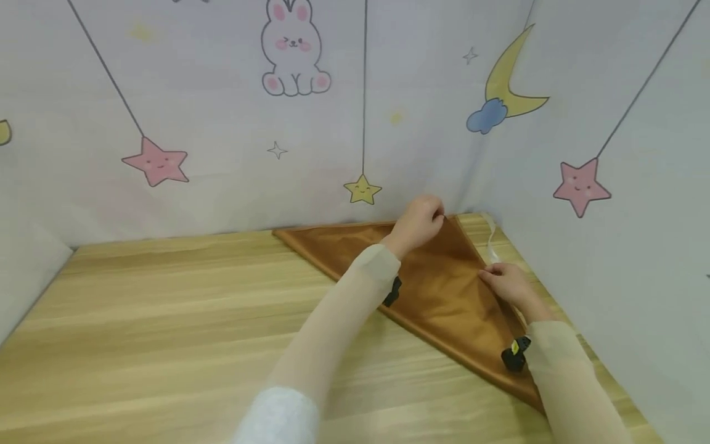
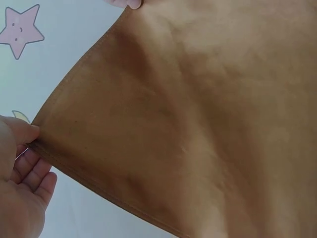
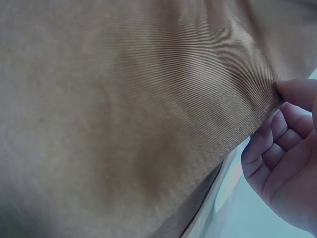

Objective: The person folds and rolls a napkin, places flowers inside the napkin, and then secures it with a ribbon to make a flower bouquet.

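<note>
A shiny brown cloth [image 1: 444, 296], folded into a triangle, lies on the right part of the wooden table. My left hand [image 1: 418, 223] pinches its far corner between thumb and fingers; in the left wrist view that hand [image 2: 25, 173] grips the hemmed corner of the cloth [image 2: 148, 109]. Along the right-hand edge, my right hand [image 1: 510, 285] pinches the hem. The right wrist view shows the thumb and curled fingers of this hand [image 3: 287, 148] on the edge of the cloth [image 3: 188, 89], with another layer of fabric below it.
The table [image 1: 166, 333] has a wood-grain top and meets pale walls at the back and right. A thin white strip [image 1: 491, 237] lies by the far right table edge. Printed stars, a rabbit [image 1: 294, 49] and a moon [image 1: 507, 80] decorate the walls.
</note>
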Available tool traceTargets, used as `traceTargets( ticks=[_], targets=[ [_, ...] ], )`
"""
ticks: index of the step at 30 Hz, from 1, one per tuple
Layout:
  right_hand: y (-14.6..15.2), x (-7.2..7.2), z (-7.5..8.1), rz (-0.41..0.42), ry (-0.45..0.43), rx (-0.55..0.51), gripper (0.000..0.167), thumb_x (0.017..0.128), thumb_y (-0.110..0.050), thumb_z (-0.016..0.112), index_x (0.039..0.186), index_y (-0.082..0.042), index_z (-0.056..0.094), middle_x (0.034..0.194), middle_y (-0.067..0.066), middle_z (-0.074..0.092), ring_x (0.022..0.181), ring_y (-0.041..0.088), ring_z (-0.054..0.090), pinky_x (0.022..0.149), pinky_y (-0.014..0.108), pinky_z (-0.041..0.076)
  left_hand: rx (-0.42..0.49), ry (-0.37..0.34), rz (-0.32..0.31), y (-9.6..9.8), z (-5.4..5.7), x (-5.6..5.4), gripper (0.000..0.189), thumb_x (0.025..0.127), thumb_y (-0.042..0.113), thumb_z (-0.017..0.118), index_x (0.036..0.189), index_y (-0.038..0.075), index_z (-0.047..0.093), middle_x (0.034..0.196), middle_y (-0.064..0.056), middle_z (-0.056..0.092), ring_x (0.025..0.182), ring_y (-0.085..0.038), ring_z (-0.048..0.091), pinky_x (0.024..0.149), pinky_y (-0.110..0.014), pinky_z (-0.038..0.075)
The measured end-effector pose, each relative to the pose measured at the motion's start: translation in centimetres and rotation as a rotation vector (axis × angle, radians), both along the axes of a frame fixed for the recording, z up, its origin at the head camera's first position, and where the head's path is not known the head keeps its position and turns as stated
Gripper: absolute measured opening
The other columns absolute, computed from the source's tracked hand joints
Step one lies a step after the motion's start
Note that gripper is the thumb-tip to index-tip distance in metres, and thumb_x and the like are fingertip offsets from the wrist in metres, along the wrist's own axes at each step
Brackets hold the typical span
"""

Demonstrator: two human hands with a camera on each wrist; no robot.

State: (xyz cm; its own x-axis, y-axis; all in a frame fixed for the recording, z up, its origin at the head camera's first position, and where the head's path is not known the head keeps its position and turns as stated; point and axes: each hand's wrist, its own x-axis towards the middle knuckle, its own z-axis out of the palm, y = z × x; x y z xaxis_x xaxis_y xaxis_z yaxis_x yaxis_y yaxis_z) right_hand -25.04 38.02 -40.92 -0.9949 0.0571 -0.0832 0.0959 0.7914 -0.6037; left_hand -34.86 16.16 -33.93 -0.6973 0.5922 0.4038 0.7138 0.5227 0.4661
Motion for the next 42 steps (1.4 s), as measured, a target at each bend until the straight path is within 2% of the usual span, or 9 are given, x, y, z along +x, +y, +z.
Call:
traceTargets(
  ticks=[8, 16, 21, 30, 35, 42],
  targets=[
    [0.1, -0.3, -0.6, -0.026, -0.001, -0.001, 0.035, 0.098, -0.024, 0.050, 0.105, 0.009, 0.062, 0.103, 0.024, 0.061, 0.087, 0.030, 0.057, 0.073, 0.035, 0.044, -0.006, 0.021, 0.049, 0.3, -1.4, -0.1, 0.014, 0.096, 0.008, 0.053, 0.096, 0.004, 0.067, 0.095, -0.006, 0.063, 0.087, -0.016, 0.055, 0.077, -0.024, 0.045],
    [0.4, -0.8, -1.2, -0.046, -0.007, -0.010, 0.038, 0.098, -0.025, 0.050, 0.108, 0.010, 0.062, 0.106, 0.027, 0.061, 0.087, 0.031, 0.058, 0.074, 0.037, 0.046, 0.038, -0.004, 0.079, 0.5, -2.7, -0.4, 0.013, 0.096, 0.006, 0.055, 0.096, 0.004, 0.068, 0.094, -0.006, 0.063, 0.085, -0.017, 0.056, 0.076, -0.025, 0.045],
    [0.8, -1.1, -1.6, -0.078, -0.018, -0.001, 0.041, 0.099, -0.026, 0.049, 0.113, 0.010, 0.061, 0.113, 0.030, 0.058, 0.092, 0.035, 0.058, 0.078, 0.043, 0.047, 0.039, 0.019, 0.105, 1.0, -3.0, -0.7, 0.013, 0.095, 0.007, 0.056, 0.096, 0.004, 0.069, 0.094, -0.006, 0.063, 0.087, -0.017, 0.058, 0.076, -0.023, 0.047],
    [0.9, -1.9, -2.0, -0.160, -0.021, -0.043, 0.039, 0.098, -0.026, 0.050, 0.111, 0.010, 0.062, 0.113, 0.028, 0.059, 0.093, 0.034, 0.057, 0.078, 0.041, 0.047, -0.005, 0.035, 0.141, 1.8, -3.6, -0.9, 0.013, 0.095, 0.007, 0.056, 0.095, 0.005, 0.069, 0.093, -0.006, 0.062, 0.086, -0.018, 0.057, 0.077, -0.026, 0.046],
    [0.9, -2.2, -2.0, -0.173, -0.021, -0.045, 0.039, 0.099, -0.025, 0.050, 0.109, 0.010, 0.063, 0.111, 0.027, 0.060, 0.091, 0.034, 0.057, 0.077, 0.041, 0.047, -0.020, 0.028, 0.147, 2.0, -4.0, -1.2, 0.015, 0.096, 0.008, 0.055, 0.100, 0.005, 0.070, 0.097, -0.006, 0.063, 0.090, -0.018, 0.059, 0.080, -0.025, 0.048],
    [0.7, -2.8, -2.1, -0.155, -0.024, -0.002, 0.040, 0.098, -0.026, 0.050, 0.112, 0.009, 0.063, 0.117, 0.030, 0.058, 0.101, 0.041, 0.057, 0.086, 0.047, 0.046, -0.005, 0.008, 0.159, 2.0, -4.8, -1.9, 0.016, 0.095, 0.006, 0.055, 0.100, 0.004, 0.070, 0.098, -0.008, 0.063, 0.090, -0.019, 0.060, 0.079, -0.026, 0.049]
  ],
)
